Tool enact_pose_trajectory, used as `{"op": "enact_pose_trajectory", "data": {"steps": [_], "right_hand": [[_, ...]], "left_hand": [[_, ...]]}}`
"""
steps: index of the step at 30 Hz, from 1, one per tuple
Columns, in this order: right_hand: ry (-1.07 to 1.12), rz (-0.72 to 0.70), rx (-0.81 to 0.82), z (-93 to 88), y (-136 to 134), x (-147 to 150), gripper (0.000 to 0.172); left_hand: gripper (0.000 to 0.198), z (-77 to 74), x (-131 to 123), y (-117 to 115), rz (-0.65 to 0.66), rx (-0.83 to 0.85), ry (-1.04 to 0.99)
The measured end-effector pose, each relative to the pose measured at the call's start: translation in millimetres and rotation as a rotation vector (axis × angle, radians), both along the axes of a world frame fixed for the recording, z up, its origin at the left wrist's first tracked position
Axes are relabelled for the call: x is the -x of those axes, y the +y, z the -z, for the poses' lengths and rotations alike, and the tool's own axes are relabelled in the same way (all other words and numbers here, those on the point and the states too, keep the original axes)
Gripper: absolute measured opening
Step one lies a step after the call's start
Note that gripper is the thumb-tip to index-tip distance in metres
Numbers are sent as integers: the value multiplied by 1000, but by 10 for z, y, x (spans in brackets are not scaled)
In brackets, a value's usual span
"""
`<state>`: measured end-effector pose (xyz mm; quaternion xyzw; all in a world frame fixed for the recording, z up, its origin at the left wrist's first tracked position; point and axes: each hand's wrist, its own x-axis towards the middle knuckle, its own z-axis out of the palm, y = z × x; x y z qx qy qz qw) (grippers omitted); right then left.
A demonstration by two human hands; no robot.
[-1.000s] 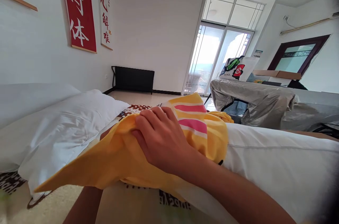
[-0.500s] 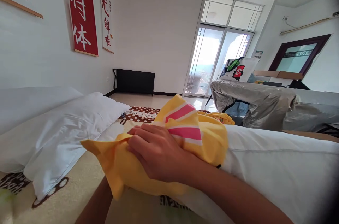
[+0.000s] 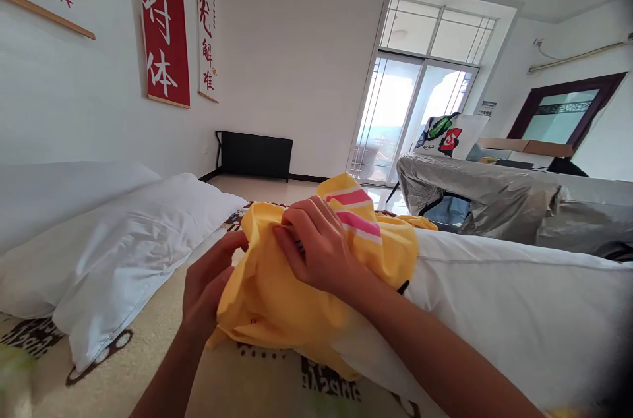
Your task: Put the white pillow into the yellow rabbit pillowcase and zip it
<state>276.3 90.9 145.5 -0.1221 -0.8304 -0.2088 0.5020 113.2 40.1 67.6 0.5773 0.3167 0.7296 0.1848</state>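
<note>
Pillow [image 3: 128, 253], white, slumped at left on the patterned blanket [image 3: 143, 349], apart from both hands. Left hand [image 3: 208, 283] at left edge of the yellow cloth [image 3: 271, 299], fingers and thumb curled in, likely to steady the loose rim; can't tell if it's pinching. Cloth mid-view, bunched at the left end of the long pillow [image 3: 499, 299], which probably props it up. Right hand [image 3: 319, 243] clamped on top of the cloth, fingers bent over, seemingly to stop the gathered fabric slipping. Hidden stuff, left to right: left fingertips partly behind the cloth; pillow end covered, cloth over or around it, can't tell; black bit [image 3: 404, 287] near cloth's right edge, unclear; long pillow cut off by the dark right border.
</note>
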Motion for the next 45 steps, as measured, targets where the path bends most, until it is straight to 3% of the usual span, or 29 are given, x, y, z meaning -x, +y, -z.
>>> {"op": "enact_pose_trajectory", "data": {"steps": [3,6,10,14,17,19,22,26,33,37,42,45], "right_hand": [[-35,-7,22,27,13,11,17],[-115,-38,6,60,0,33,15],[-175,-18,66,-18,-35,32,19],[-112,181,274,-326,49,-28,26],[-314,198,322,-536,197,-95,26],[-486,144,466,-589,277,-138,26],[-501,190,646,-556,327,-185,32],[-268,297,494,-497,349,-221,45],[109,354,128,-522,444,-310,47],[243,381,-1,-524,483,-348,48],[363,349,-47,-544,531,-396,49],[355,355,42,-561,561,-422,49]], "left_hand": [[29,-14,-54,11,-139,24,136],[18,-29,-96,24,-226,153,115],[17,-43,-59,34,-175,192,65],[21,-71,-1,32,-167,145,-14],[23,-94,6,24,-133,113,-73],[21,-108,11,17,-121,108,-114],[16,-128,43,13,-73,116,-160],[17,-142,118,16,49,149,-146],[17,-57,241,10,288,258,-149],[19,-58,271,-14,290,272,-161],[28,-173,213,-49,400,281,-215],[32,-114,240,-2,368,267,-270]]}}
